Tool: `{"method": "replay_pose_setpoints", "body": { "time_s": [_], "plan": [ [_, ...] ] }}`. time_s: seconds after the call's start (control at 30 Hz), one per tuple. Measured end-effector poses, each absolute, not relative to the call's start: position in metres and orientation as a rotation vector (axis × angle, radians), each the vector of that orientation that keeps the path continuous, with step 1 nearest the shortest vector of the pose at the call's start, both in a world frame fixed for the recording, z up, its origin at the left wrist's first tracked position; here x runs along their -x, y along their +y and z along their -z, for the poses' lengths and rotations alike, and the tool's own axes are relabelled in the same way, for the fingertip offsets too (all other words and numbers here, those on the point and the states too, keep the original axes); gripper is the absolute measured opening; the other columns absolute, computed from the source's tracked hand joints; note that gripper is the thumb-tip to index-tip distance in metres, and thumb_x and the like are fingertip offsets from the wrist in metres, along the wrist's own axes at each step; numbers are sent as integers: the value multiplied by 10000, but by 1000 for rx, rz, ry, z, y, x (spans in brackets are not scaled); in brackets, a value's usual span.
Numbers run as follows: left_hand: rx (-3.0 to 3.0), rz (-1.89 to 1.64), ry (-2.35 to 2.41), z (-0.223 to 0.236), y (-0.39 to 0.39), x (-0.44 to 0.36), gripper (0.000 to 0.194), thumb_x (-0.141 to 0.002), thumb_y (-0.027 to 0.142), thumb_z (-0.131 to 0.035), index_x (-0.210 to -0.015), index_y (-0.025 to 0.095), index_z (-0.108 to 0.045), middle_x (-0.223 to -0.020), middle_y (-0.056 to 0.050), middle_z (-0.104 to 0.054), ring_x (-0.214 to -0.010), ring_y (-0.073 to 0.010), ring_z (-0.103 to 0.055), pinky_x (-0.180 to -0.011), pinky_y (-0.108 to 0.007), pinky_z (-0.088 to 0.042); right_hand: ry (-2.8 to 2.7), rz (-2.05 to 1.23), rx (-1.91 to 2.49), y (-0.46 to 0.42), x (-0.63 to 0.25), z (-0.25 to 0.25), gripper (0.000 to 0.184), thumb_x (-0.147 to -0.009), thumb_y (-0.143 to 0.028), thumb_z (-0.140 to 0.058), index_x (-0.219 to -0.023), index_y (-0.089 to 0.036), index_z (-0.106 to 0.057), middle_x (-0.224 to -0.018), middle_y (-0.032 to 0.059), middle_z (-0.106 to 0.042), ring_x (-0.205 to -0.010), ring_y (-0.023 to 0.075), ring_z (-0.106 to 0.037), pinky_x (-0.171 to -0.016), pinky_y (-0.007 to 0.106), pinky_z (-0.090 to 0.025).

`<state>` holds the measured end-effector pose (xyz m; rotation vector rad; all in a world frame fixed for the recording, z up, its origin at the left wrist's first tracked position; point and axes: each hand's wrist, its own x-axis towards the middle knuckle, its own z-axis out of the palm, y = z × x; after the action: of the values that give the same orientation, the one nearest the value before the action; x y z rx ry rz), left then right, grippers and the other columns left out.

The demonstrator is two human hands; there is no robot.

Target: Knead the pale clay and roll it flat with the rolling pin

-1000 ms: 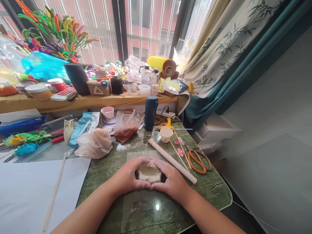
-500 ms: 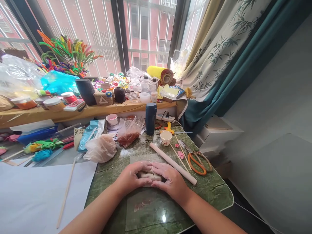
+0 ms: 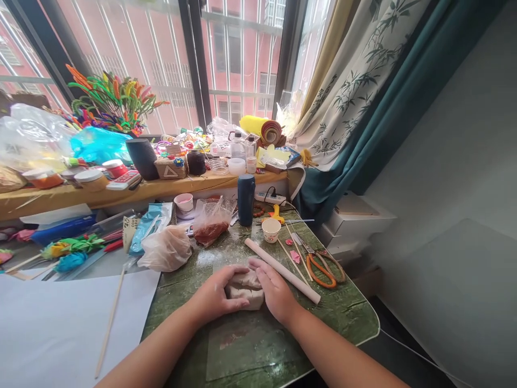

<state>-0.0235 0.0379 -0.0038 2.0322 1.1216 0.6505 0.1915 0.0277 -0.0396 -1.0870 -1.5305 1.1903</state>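
Observation:
A pale lump of dough (image 3: 247, 300) with a deep crease across it lies on a clear sheet (image 3: 226, 345) on the green table. My left hand (image 3: 216, 291) wraps its left side, thumb along the near edge and fingers over the far side. Against the right side presses my right hand (image 3: 277, 291), its fingers held together and pointing away from me. White powder dusts the fingers. Just beyond my right hand lies a pale rolling pin (image 3: 283, 271), set at a slant.
Orange-handled scissors (image 3: 321, 269), thin sticks and a paper cup (image 3: 271, 230) are to the right. Behind stand a dark blue bottle (image 3: 246, 200), a bag of brown material (image 3: 212, 223) and a whitish plastic bag (image 3: 165, 249). White paper (image 3: 68, 323) covers the left.
My right hand has drawn back toward the right side of the dough, its thumb no longer across the front. More of the dough and its crease shows. The view has shifted slightly.

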Motion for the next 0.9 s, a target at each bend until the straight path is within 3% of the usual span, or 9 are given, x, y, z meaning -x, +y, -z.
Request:
{"method": "replay_pose_setpoints", "body": {
  "time_s": [0.2, 0.37, 0.47, 0.6, 0.77, 0.9],
  "plan": [
    [-1998, -724, 1424, 13, 21, 17, 887, -735, 363, -822, -1504, 229, -400, -1612, -178, -381, -1497, -385, -356, -1216, -596, -319, -1514, -1246, 1080, 27, -184, 37, 416, -1033, -457, -453, -1373, -285, -621, -1418, 75, -633, -1362, 281, -541, -1196, 497, -374],
    [-1867, -796, 1593, 32, -6, 2, 754, -843, 372, -694, -1503, 197, -376, -1519, -186, -486, -1438, -381, -445, -1189, -621, -350, -1396, -1418, 986, 28, -189, 37, 357, -974, -376, -496, -1228, -241, -709, -1338, 75, -682, -1306, 277, -584, -1165, 470, -408],
    [-1844, -825, 1590, 35, -11, -5, 870, -780, 402, -759, -1507, 186, -334, -1537, -213, -446, -1455, -409, -410, -1187, -638, -343, -1329, -1469, 947, 32, -188, 33, 372, -983, -442, -498, -1179, -224, -727, -1272, 86, -716, -1249, 277, -624, -1116, 449, -454],
    [-1821, -830, 1541, 33, -1, -6, 932, -670, 363, -860, -1443, 203, -365, -1583, -225, -365, -1483, -431, -360, -1194, -645, -328, -1226, -1434, 974, 48, -182, 25, 442, -977, -563, -505, -986, -196, -750, -1008, 94, -776, -1023, 269, -706, -1000, 430, -525],
    [-1836, -845, 1471, 39, 9, -6, 1065, -633, 316, -905, -1496, 280, -281, -1554, -188, -409, -1453, -428, -414, -1174, -668, -343, -1166, -1422, 987, 66, -164, 25, 477, -947, -629, -502, -776, -217, -673, -793, 57, -723, -831, 235, -686, -870, 382, -550],
    [-1906, -860, 1432, 41, 10, -9, 971, -692, 278, -876, -1491, 271, -325, -1504, -174, -463, -1418, -396, -458, -1171, -622, -367, -1227, -1387, 1022, 67, -155, 29, 510, -962, -636, -482, -655, -233, -538, -680, 13, -610, -730, 200, -610, -776, 338, -512]
  ]
}}
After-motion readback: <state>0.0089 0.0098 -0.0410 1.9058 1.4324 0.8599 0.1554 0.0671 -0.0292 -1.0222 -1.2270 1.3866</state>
